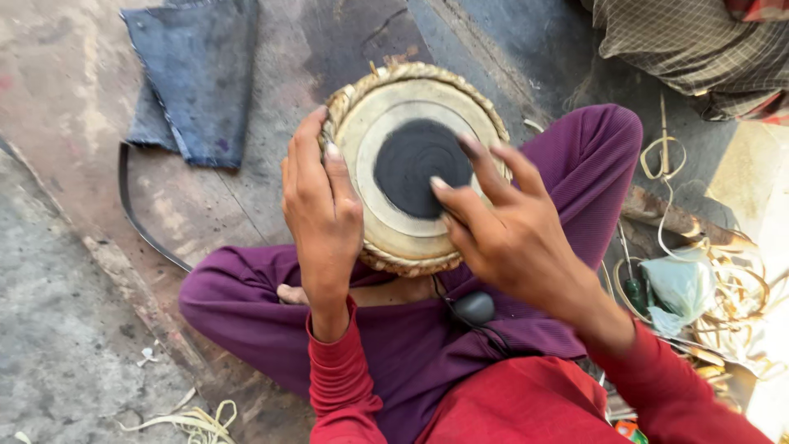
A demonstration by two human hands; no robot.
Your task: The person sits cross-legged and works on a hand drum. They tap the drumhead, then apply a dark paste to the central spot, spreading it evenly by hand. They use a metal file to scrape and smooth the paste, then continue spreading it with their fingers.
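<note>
Black paste circle (422, 167) on the drum head (413, 168) sits right under my right hand (514, 234), fingers spread loose, fingertips touching it. My left hand (322, 210) wraps the drum's rim, in my lap.

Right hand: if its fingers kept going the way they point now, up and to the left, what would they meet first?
The right hand already has its fingertips at the black patch on the drum head. Sliding on, they would likely cross that patch, then reach the left hand gripping the braided rim. Depth is hard to judge.
</note>
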